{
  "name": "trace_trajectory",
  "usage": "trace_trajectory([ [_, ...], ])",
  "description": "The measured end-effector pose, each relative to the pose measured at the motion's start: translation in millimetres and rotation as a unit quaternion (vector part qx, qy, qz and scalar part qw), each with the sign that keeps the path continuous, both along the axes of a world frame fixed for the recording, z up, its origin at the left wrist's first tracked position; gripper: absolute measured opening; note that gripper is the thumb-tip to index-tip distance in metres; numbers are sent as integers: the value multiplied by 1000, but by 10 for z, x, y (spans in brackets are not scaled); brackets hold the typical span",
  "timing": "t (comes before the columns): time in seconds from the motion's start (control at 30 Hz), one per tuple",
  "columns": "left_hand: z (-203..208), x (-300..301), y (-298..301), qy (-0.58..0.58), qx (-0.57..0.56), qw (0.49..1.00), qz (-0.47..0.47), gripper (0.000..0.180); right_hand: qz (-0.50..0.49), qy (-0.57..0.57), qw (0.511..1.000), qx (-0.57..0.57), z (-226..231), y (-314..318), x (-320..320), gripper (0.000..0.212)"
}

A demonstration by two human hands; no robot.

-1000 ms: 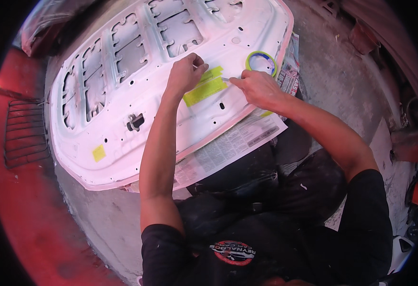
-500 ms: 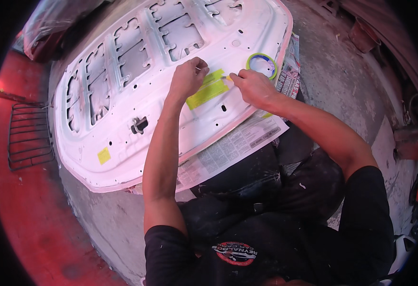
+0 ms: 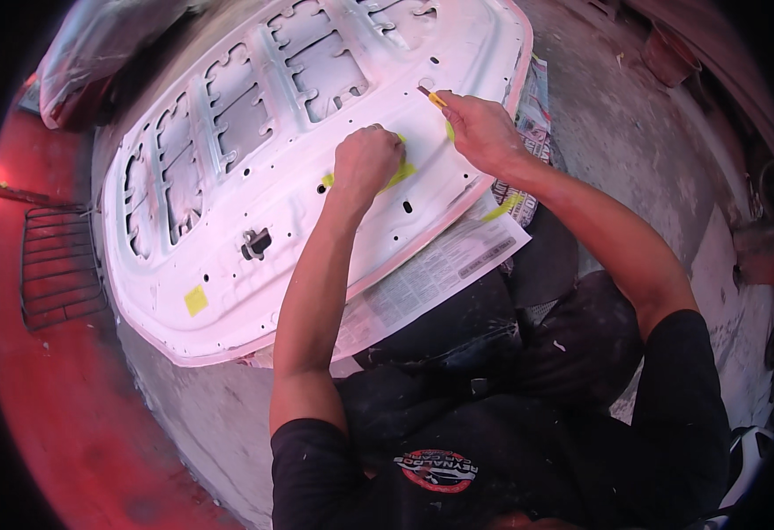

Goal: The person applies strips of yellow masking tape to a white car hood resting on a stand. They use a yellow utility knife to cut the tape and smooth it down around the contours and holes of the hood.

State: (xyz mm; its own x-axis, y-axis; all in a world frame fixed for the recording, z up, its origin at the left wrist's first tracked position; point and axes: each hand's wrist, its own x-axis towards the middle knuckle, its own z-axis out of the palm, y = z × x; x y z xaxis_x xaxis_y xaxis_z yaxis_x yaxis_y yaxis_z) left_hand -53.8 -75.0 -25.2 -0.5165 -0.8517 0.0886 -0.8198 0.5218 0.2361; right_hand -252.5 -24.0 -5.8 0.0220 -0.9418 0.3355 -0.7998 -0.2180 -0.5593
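Note:
A large white car panel (image 3: pixel 228 194) with cut-out openings lies inner side up on the floor. My left hand (image 3: pixel 367 162) is curled into a fist on a patch of yellow-green tape (image 3: pixel 400 174) near the panel's near edge, covering most of it. Just to the right, my right hand (image 3: pixel 482 131) pinches a narrow yellow strip with a dark tip (image 3: pixel 431 95) that points up and left over the panel. I kneel at the panel's edge in dark trousers.
Newspaper sheets (image 3: pixel 431 278) stick out from under the panel, with a loose yellow tape strip (image 3: pixel 503 208) on them. A small yellow tape square (image 3: pixel 195 300) and a dark latch (image 3: pixel 256 243) sit on the panel. A wire rack (image 3: pixel 56 265) lies left on the red floor. A bucket (image 3: pixel 669 53) stands at the back right.
My left hand has closed into a fist over the tape patch. My right hand has lifted up and away, now holding a narrow strip. The tape roll is no longer visible.

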Motion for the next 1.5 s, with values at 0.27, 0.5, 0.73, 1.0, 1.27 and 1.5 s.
trace_trajectory([
  [0.27, -215, -2, -82, -1, -86, 995, 53, 28, 7, -1, 1000, 18, 87, 34, 6, 29],
  [0.5, 123, 717, -552, 556, 96, 810, 157, 24, 100, 64, 991, 59, -97, 184, 73, 29],
  [0.73, 14, 543, -367, 431, 171, 876, 135, 33, 104, 170, 979, 43, -252, 142, 159, 23],
  [1.0, 76, 360, -269, 273, 89, 953, 95, 28, 123, 180, 975, 42, -239, 49, 187, 21],
  [1.27, 58, 254, -170, 174, 93, 979, 50, 34, 19, 24, 1000, -7, 16, -88, 230, 29],
  [1.5, 77, -199, 72, 30, 29, 994, 99, 32, 2, 10, 1000, 0, -9, -48, 49, 28],
])
